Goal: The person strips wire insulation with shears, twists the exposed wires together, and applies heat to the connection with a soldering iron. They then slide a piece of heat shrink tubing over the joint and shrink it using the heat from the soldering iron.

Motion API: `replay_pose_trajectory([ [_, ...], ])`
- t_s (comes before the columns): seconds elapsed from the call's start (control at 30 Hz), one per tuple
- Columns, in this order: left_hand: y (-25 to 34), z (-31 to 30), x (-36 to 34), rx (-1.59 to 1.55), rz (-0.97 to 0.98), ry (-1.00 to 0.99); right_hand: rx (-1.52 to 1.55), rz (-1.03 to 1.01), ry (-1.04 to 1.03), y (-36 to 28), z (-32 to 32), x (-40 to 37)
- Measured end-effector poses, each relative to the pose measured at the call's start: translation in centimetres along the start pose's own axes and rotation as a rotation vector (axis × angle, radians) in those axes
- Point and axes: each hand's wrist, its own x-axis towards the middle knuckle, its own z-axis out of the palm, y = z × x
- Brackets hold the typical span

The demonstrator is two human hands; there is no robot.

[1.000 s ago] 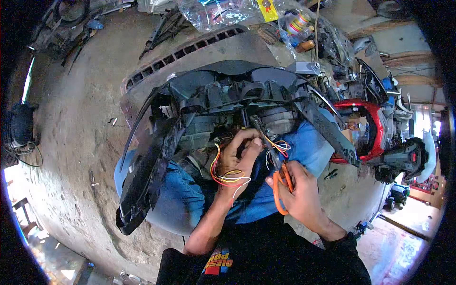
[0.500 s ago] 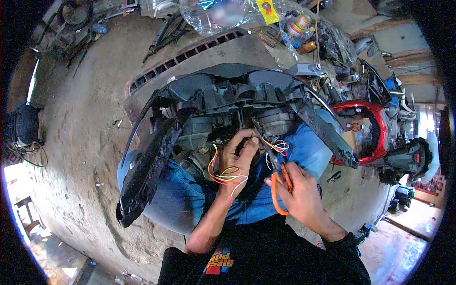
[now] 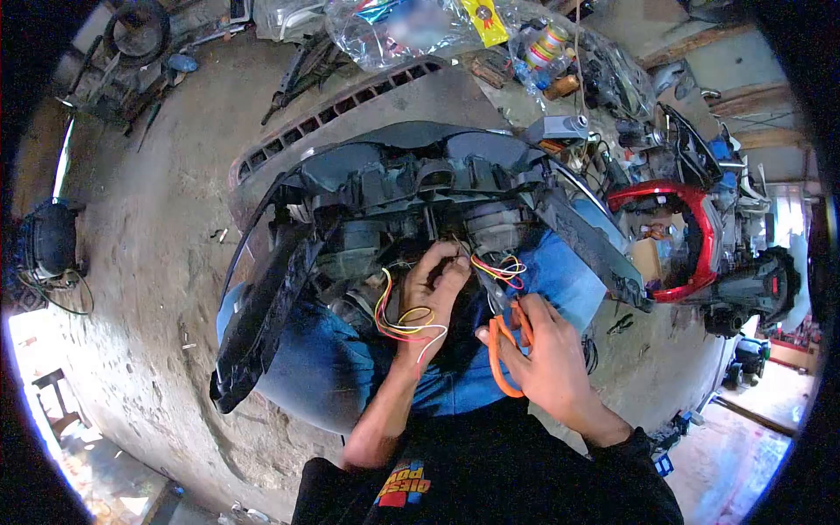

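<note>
A large black headlight assembly [image 3: 420, 175] lies back side up across the lap. My left hand [image 3: 435, 293] is closed at its middle, fingertips pinched together; what they hold is too small to make out. Loose yellow, red and white wires [image 3: 407, 325] hang over that hand and wrist. In my right hand [image 3: 547, 354] are orange-handled pliers [image 3: 503, 350], their jaws pointing up and left beside my left fingertips. A second bunch of coloured wires [image 3: 500, 269] comes out just above the pliers.
A slotted panel [image 3: 350, 105] lies on the floor beyond the assembly. Clear plastic bags [image 3: 385, 39] and mixed parts are at the top. To the right are a red frame [image 3: 707, 249] and a dark machine part [image 3: 757, 293].
The whole view has shifted slightly. Both hands have moved a little left with the assembly, and the pliers remain in my right hand.
</note>
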Motion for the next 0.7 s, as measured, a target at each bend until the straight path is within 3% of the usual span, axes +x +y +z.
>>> replay_pose_trajectory([
  [0.2, 0.3, -0.2, 0.1, -0.195, -0.205, -0.029, 0.046, -0.035, -0.040, 0.1, -0.8, 0.1],
  [0.47, -0.8, -0.9, -0.1, -0.136, -0.207, 0.011, 0.030, -0.024, -0.127, 1.5, -1.1, -0.1],
  [0.6, -2.3, -1.4, -0.9, 0.011, -0.080, 0.188, 0.069, -0.032, -0.391, 2.7, -3.9, -0.7],
  [0.63, -2.3, -2.2, -1.5, 0.024, -0.108, 0.160, 0.054, -0.056, -0.491, 3.9, -5.0, -1.0],
  [0.7, -3.0, -2.9, -3.1, 0.012, 0.113, 0.075, 0.120, -0.066, -0.726, 7.2, -7.1, -1.6],
])
